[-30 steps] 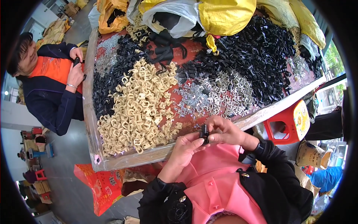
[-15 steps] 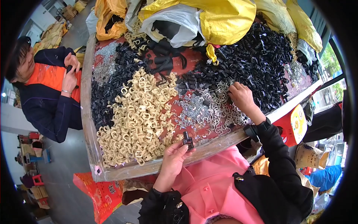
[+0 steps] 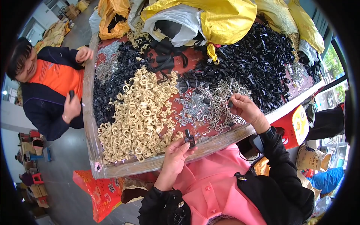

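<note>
Near the table's front edge my left hand (image 3: 177,154) grips a small black plastic fitting (image 3: 189,138) that has a narrow post sticking up. Farther right, my right hand (image 3: 246,108) hovers over a heap of silvery U-shaped metal clips (image 3: 215,116), thumb and fingers pinched on a small dark piece (image 3: 230,104); its exact kind is hard to make out. Beside my left hand spreads a big pile of cream-coloured plastic clips (image 3: 137,116). Small grey screws or pins (image 3: 191,108) lie between that pile and the metal clips.
Black plastic parts (image 3: 255,63) cover the table's right side. A wooden rim (image 3: 210,150) edges the table. Yellow and white sacks (image 3: 228,22) stand along the back. At the left side a co-worker (image 3: 52,82) holds a dark part. A red bag (image 3: 99,191) hangs below the front-left corner.
My right hand has lifted from the metal clips and come nearer, now with a small dark piece. My left hand stays put with the fitting. The co-worker has reached one hand toward the table.
</note>
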Available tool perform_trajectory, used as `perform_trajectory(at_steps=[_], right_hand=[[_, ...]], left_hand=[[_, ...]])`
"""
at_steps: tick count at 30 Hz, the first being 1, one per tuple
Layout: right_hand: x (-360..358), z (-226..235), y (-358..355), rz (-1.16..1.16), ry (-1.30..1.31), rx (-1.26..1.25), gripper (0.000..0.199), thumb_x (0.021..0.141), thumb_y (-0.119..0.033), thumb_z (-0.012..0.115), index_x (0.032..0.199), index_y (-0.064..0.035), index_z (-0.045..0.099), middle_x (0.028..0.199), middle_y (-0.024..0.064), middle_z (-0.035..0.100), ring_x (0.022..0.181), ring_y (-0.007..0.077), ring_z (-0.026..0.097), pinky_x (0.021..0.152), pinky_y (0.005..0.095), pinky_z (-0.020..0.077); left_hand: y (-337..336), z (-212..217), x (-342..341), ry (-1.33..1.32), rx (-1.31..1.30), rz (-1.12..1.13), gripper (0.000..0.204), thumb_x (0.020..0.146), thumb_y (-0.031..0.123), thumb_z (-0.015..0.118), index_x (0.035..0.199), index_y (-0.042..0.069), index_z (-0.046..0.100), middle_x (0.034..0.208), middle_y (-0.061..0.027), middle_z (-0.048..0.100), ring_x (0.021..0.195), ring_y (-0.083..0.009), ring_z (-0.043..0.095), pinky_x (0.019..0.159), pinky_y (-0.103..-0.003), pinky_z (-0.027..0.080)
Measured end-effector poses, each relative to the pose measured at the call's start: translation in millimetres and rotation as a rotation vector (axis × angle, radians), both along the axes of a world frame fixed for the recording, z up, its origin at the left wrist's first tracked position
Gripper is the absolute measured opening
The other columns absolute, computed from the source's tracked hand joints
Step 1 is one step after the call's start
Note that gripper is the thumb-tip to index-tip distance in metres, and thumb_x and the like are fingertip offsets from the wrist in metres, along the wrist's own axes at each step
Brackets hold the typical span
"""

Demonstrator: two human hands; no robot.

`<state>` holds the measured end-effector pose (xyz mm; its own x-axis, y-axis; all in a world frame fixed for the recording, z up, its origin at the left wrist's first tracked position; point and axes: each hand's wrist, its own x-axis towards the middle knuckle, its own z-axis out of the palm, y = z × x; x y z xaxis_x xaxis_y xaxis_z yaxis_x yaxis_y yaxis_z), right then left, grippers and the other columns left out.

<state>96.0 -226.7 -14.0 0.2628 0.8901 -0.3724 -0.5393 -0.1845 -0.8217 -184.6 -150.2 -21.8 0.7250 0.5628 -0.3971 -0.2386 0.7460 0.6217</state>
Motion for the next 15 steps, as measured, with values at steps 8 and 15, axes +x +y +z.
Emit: perform_trajectory(at_steps=[8,15], right_hand=[[-39.9,0.7,5.6,-0.188,0.521,0.118,0.005,0.081,-0.013,0.046,0.081,-0.0092,0.049,0.069,0.0004,0.049,0.054,0.0083,0.044,0.050,0.0202,0.0376],[-95.9,15.4,56.6,0.342,-0.853,0.067,0.009,0.078,-0.014,0.049,0.075,-0.0057,0.051,0.059,0.0055,0.052,0.048,0.0165,0.047,0.045,0.0277,0.0389]], left_hand=[[-1.2,-0.3,-13.0,-0.006,-0.018,0.024,0.025,0.079,0.006,0.052,0.101,-0.004,0.050,0.092,-0.0147,0.057,0.076,-0.0196,0.059,0.062,-0.022,0.049],[3.6,-2.3,-40.9,0.000,0.013,0.121,0.023,0.079,0.007,0.050,0.100,-0.004,0.050,0.093,-0.0183,0.056,0.076,-0.0215,0.059,0.062,-0.023,0.050]])
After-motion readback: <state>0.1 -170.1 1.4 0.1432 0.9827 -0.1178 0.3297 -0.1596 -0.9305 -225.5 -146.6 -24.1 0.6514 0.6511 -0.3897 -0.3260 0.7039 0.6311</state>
